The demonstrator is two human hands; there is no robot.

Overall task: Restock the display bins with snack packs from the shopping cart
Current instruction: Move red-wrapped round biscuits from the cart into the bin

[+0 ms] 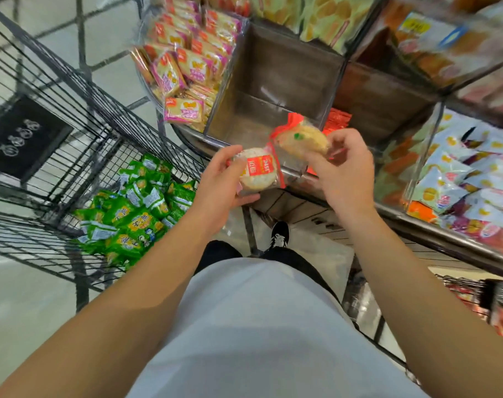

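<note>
Bright, even overhead store light fills the scene, casting only soft shadows. Glare streaks the clear bin dividers point(422, 156). Wide-angle distortion bows the shopping cart point(58, 110) wires, and motion blur smears the upper-right snack packs point(451, 44).

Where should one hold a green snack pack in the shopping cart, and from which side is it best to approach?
Probably from above: the shopping cart is open on top and wire walls close its sides. The green snack packs lie flat and overlapping, so pinch a top pack across its short width or by a crimped end. Both hands already hold round packs.
</note>
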